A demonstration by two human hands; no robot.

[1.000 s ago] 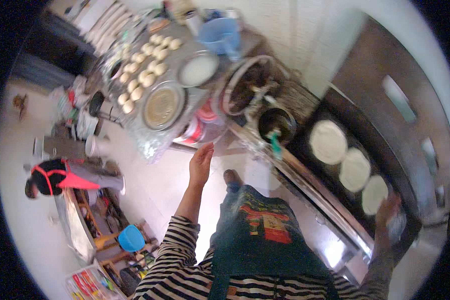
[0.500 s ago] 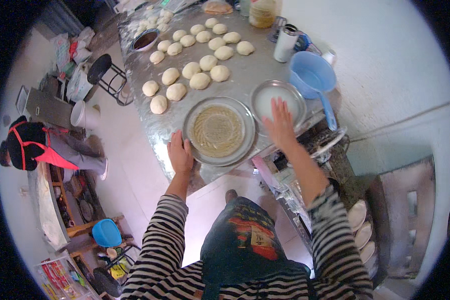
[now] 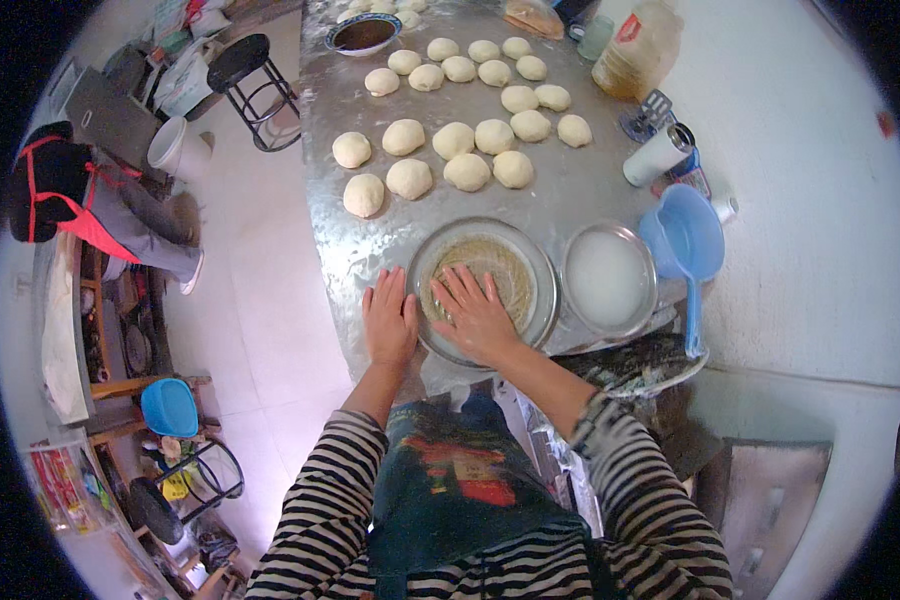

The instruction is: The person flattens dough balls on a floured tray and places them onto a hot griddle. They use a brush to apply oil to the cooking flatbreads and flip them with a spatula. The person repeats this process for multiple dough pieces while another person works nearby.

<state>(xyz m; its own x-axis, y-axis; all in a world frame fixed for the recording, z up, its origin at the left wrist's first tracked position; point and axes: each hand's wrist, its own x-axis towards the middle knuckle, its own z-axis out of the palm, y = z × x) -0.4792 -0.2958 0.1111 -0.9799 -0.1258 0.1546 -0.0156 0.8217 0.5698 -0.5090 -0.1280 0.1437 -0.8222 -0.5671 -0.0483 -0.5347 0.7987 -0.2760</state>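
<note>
Listing what lies before us, we count two hands: our left hand [image 3: 388,320], fingers straight and nearly together, at the left rim of one round metal tray [image 3: 546,272]; our right hand [image 3: 475,318], fingers spread, palm down over its yellowish-brown middle. Neither grips anything; whether the right fingertips touch the contents we cannot tell. Tray location: near edge of one metal table [image 3: 570,190]. To its right: one metal dish [image 3: 568,270] of white contents, one blue dipper [image 3: 700,235]. Beyond: twenty-one pale dough balls [image 3: 453,140], thirteen far, eight near, besides a cut-off cluster. Also: one bowl [image 3: 341,45], dark-filled; one white flask [image 3: 656,156]; two black stools [image 3: 238,60].
</note>
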